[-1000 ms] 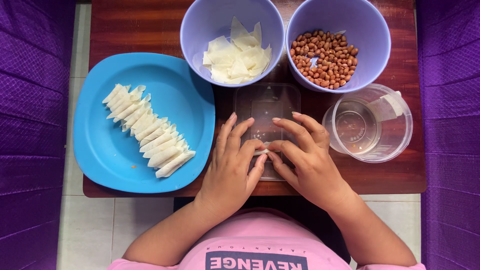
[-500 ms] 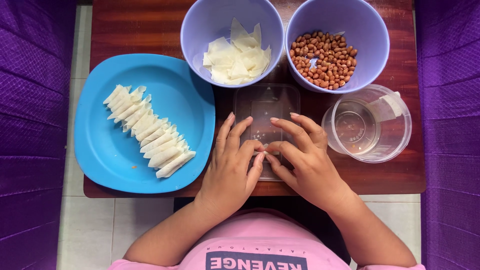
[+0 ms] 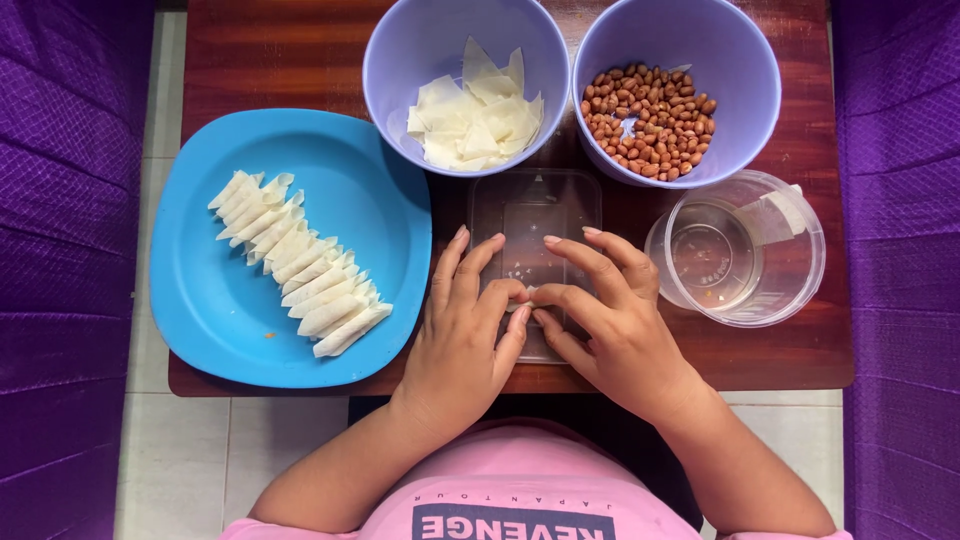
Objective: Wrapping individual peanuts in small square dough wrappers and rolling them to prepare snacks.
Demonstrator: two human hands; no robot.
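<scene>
We look straight down on a small table [image 3: 280, 60] of dark reddish-brown wood, its grain running across and its top faintly glossy. It stands on a floor [image 3: 170, 460] of pale grey-white tiles with thin dark joints, showing along the near edge and in a strip at the left. On both sides we see purple fabric [image 3: 60, 250], quilted in a diamond pattern, close against the table's ends. The light is soft and even, with only slight shadows.
</scene>
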